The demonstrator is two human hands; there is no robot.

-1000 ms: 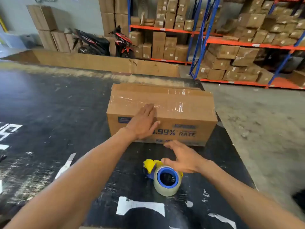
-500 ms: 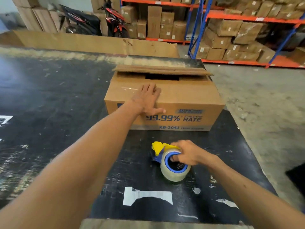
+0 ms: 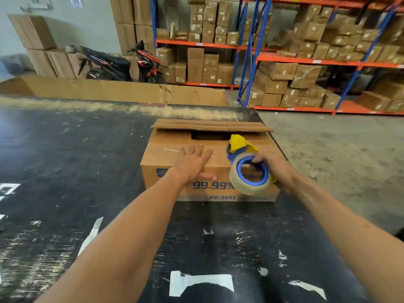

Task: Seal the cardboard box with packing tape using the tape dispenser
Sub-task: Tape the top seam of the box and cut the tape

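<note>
box (image 3: 209,171) flaps not taped yet | left hand (image 3: 192,162) spread flat on top | right hand (image 3: 273,167) just lifted tape dispenser (image 3: 247,165) off tabletop (image 3: 65,171), gripping it, so taping's next

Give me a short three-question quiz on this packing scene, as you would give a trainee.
1. True or false: the far flap of the box is already taped shut.
2. Which hand holds the tape dispenser? A) left B) right C) neither
3. Fill in: the left hand lies flat on the box's ____ flap.

Key:
1. False. The flap stands up and a dark gap shows beneath it.
2. B. The right hand grips it through the blue core, off the table, over the box.
3. Near.
</note>
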